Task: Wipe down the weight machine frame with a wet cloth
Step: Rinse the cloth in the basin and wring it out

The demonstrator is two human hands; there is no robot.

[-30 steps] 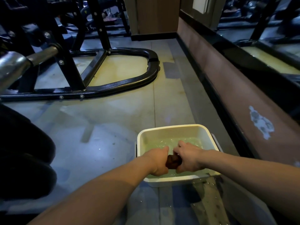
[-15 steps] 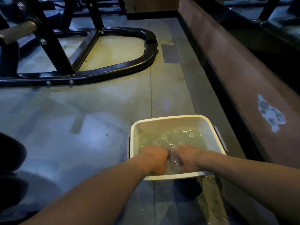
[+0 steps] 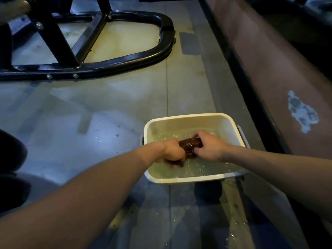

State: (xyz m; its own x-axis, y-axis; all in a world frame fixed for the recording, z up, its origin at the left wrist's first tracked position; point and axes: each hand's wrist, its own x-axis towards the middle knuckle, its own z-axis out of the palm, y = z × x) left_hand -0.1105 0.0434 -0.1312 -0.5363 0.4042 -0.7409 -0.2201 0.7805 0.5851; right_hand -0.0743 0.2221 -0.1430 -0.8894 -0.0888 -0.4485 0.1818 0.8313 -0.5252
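A dark reddish-brown wet cloth (image 3: 190,143), bunched into a roll, is held just above the water in a white square basin (image 3: 186,118) on the floor. My left hand (image 3: 172,152) grips its left end and my right hand (image 3: 210,147) grips its right end, both with fingers curled round it. The black weight machine frame (image 3: 125,60) lies on the floor at the upper left, well away from both hands.
A brown wall base with a chipped pale patch (image 3: 301,112) runs along the right side. Water drops speckle the grey floor (image 3: 89,126) near the basin. A dark rounded shape (image 3: 10,155) sits at the left edge.
Half a second ago both hands were plunged in the water with the cloth; now they have lifted it above the surface, rolled up between them. The view has tilted further down.
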